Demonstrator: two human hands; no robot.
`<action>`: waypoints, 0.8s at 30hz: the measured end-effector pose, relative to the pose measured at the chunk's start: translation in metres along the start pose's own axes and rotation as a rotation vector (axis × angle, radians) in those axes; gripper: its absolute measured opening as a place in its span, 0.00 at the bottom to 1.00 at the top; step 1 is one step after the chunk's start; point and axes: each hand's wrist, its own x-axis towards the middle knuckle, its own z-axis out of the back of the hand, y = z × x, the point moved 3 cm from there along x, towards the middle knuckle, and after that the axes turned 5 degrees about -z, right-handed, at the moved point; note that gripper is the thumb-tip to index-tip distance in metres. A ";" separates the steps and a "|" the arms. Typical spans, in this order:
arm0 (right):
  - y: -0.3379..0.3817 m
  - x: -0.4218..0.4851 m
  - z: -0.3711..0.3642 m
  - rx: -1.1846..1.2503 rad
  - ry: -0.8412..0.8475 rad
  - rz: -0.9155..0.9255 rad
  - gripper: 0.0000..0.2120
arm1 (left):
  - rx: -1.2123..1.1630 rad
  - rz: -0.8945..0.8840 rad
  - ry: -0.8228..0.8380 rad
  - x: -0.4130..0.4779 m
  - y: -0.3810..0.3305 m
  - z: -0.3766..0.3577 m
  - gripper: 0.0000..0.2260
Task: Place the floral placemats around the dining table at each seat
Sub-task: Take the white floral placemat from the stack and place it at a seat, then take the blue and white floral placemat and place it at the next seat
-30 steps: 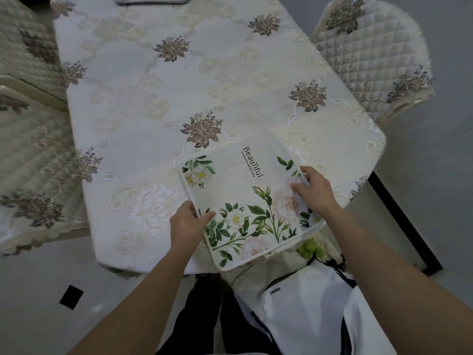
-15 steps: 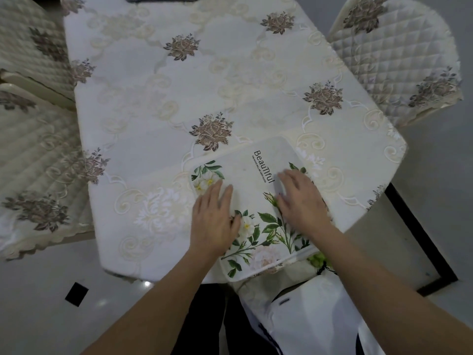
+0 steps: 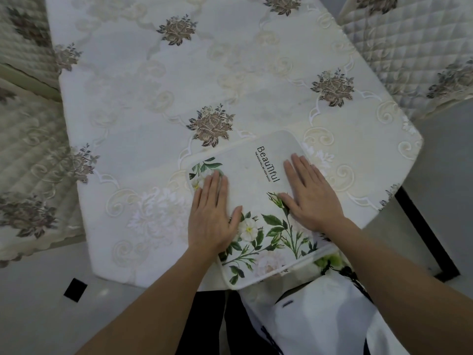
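Placemat (image 3: 258,198), table (image 3: 143,103) near end: left hand (image 3: 211,219) and right hand (image 3: 311,196) spread flat on it; best squared to the edge, overhang pushed inward.

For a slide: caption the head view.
Left hand and right hand press a floral placemat flat on the dining table.

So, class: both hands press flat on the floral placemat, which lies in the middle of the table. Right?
Not quite. The head view shows the floral placemat at the near end of the table, right by the edge, not in the middle. The left hand and right hand do press flat on it.
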 end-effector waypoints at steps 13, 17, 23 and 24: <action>0.019 0.000 0.074 0.013 -0.170 -0.094 0.30 | 0.052 -0.114 0.040 0.015 0.009 0.070 0.31; 0.038 -0.005 0.115 0.031 -0.285 -0.117 0.27 | 0.072 -0.152 -0.051 0.014 0.002 0.120 0.32; 0.073 -0.017 0.155 0.058 -0.380 -0.139 0.26 | 0.061 -0.170 -0.153 0.012 -0.008 0.172 0.32; 0.079 -0.020 0.159 0.057 -0.396 -0.138 0.26 | 0.053 -0.181 -0.175 0.011 -0.010 0.177 0.32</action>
